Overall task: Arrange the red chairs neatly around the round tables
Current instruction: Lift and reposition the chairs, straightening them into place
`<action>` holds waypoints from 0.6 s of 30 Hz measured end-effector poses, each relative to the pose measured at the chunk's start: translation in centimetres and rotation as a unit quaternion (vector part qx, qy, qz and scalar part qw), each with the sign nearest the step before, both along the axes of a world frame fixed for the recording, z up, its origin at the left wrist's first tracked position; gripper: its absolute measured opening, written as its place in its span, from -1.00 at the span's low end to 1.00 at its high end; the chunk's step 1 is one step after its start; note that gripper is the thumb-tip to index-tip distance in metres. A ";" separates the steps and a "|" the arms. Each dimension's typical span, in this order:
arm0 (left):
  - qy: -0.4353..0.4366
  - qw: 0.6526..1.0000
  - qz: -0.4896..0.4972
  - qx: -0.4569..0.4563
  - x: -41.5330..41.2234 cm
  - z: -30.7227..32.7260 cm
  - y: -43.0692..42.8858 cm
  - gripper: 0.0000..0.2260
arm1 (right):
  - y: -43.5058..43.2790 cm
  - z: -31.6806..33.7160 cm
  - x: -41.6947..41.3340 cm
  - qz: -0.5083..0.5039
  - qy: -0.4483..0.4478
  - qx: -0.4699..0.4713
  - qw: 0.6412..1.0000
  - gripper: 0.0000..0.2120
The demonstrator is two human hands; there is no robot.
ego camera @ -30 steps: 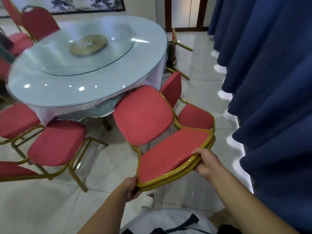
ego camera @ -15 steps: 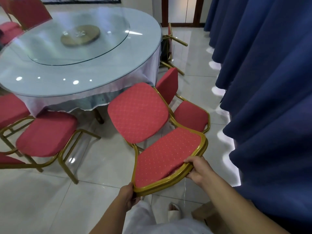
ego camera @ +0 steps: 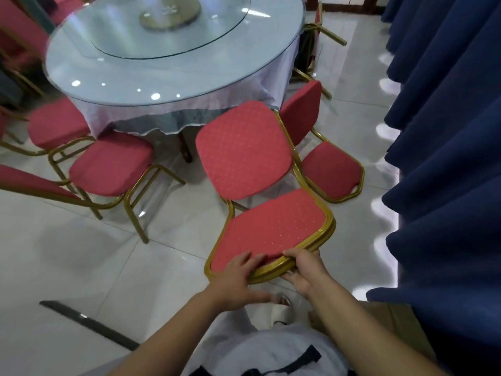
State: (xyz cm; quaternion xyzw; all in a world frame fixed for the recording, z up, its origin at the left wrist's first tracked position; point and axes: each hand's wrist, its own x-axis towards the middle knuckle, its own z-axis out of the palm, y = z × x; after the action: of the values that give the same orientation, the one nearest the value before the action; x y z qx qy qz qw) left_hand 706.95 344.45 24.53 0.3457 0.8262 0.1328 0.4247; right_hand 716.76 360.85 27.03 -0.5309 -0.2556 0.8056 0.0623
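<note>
Though apart before, hands (ego camera: 238, 275) (ego camera: 306, 270) together on red chair (ego camera: 271, 229)

Pale, glossy floor tiles (ego camera: 81, 267) cover the room, crossed by thin grout lines and shining with soft reflections. Down the right side hang heavy navy curtains (ego camera: 447, 158) in deep folds, their hem reaching the floor. Bright daylight patches (ego camera: 385, 131) lie on the tiles along that hem in a scalloped line. At the far end a reddish-brown wooden door frame (ego camera: 349, 7) meets the floor, its upper part out of view. A dark, narrow strip (ego camera: 86, 324) lies diagonally on the tiles at lower left; what it is cannot be told. The round bench (ego camera: 189, 85), glass-topped over a pale cloth, catches small bright spots of reflected light (ego camera: 155, 96) near its front edge.
</note>
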 end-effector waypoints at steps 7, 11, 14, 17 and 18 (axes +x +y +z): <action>0.262 0.962 -0.059 -0.047 -2.1 1.0 -1.2 -0.42 | -1.7 0.8 -0.9 0.157 -0.051 0.035 0.986 -0.37; 0.249 0.967 -0.047 -0.018 -3.8 0.6 -5.4 -0.46 | 2.4 0.6 -2.4 0.038 0.009 -0.039 0.998 -0.54; 0.208 0.978 -0.005 -0.022 -4.1 -1.1 -10.2 -0.40 | 2.3 0.1 -5.1 0.077 -0.030 -0.032 0.996 -0.64; 0.194 0.979 0.027 -0.047 -3.9 -3.0 -15.6 -0.35 | -3.1 -1.1 -6.8 0.140 -0.099 -0.015 0.985 -0.61; 0.196 0.978 0.046 -0.055 -4.1 -3.6 -17.4 -0.34 | -5.2 -1.4 -7.1 0.140 -0.103 -0.022 0.985 -0.60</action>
State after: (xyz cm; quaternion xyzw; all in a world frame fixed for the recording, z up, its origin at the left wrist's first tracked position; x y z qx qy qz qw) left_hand 702.88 327.03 20.89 0.3032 0.9141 0.0366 0.2666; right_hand 709.64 355.61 25.65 -0.5716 -0.3145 0.7526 -0.0895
